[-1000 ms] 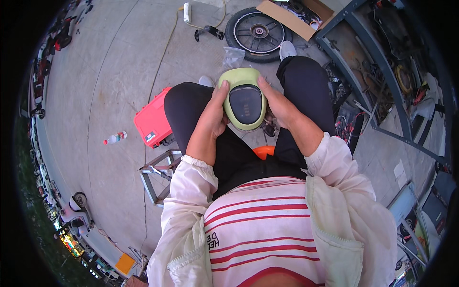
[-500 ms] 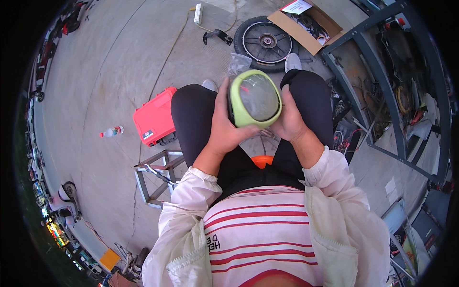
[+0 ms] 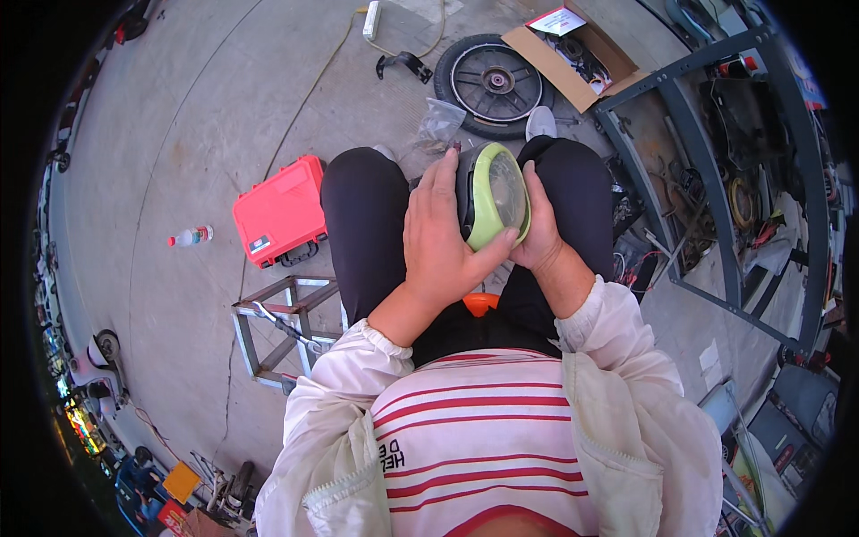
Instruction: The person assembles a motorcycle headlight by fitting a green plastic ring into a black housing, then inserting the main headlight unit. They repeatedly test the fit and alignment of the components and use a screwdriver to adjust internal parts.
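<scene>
Left hand [image 3: 438, 234] and right hand [image 3: 542, 228] clasping green-rimmed unit [image 3: 488, 206], red case [image 3: 282, 208], spoked wheel [image 3: 497, 81], open box [image 3: 548, 65] beyond

Soft, even light over concrete floor [image 3: 183, 331]; shadows faint. Pale sheen on green-rimmed lamp unit [image 3: 494, 195]. Glowing panel [image 3: 83, 427] lower left. Lines bowed near rim, 4 corners black.

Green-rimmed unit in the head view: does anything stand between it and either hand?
Nothing visible does: the left hand holds the green-rimmed unit from its left, the right hand from its right. Its underside is hidden.
</scene>
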{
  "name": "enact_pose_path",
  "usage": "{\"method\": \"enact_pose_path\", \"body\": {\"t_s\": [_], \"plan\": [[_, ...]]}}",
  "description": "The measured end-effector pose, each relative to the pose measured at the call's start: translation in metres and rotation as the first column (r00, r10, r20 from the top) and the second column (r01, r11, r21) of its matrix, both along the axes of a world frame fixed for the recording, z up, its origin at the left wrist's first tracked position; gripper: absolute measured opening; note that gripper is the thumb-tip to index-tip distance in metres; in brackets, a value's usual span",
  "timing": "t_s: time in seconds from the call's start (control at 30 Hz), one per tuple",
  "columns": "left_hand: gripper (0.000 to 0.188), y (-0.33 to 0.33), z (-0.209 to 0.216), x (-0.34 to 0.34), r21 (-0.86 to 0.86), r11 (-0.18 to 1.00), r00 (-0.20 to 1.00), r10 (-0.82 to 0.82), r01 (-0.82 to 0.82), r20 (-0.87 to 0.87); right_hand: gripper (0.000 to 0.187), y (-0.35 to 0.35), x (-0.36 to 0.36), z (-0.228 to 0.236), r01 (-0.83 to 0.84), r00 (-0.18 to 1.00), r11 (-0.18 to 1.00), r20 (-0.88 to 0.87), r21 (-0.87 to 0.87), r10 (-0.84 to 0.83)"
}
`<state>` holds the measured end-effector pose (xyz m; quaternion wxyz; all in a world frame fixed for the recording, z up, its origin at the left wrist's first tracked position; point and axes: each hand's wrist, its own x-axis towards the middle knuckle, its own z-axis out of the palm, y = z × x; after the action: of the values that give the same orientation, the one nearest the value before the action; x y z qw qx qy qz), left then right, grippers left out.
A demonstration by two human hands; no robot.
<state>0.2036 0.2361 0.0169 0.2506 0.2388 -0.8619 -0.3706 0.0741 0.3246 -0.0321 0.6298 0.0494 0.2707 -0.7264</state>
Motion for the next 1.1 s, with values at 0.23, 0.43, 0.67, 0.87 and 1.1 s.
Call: {"method": "enact_pose_path", "body": {"t_s": [0.23,0.43,0.67,0.87,1.1], "plan": [[0.096,0.001,-0.009,0.001,-0.035,0.999,1.000,0.014,-0.015,-0.004,0.069,0.003,0.001,-0.006,-0.012,1.000,1.000,0.017,-0.025,0.012],[0.080,-0.024,-0.018,0.002,0.427,0.904,1.000,0.031,-0.028,-0.001,0.076,0.007,-0.002,-0.011,-0.075,0.995,0.997,-0.070,-0.017,0.074],[0.044,-0.042,-0.029,0.007,0.572,0.812,0.988,0.155,-0.119,-0.014,0.100,0.007,0.003,-0.011,0.083,0.846,0.994,-0.522,-0.078,-0.111],[0.041,-0.033,-0.001,-0.002,0.356,0.921,0.988,0.151,-0.156,0.043,0.113,0.005,0.008,-0.012,0.228,0.537,0.969,-0.817,-0.100,-0.211],[0.056,-0.036,0.026,-0.004,-0.154,0.971,0.950,0.216,-0.184,0.224,0.106,0.004,0.000,-0.002,0.281,0.601,0.957,-0.764,-0.071,-0.233]]}}
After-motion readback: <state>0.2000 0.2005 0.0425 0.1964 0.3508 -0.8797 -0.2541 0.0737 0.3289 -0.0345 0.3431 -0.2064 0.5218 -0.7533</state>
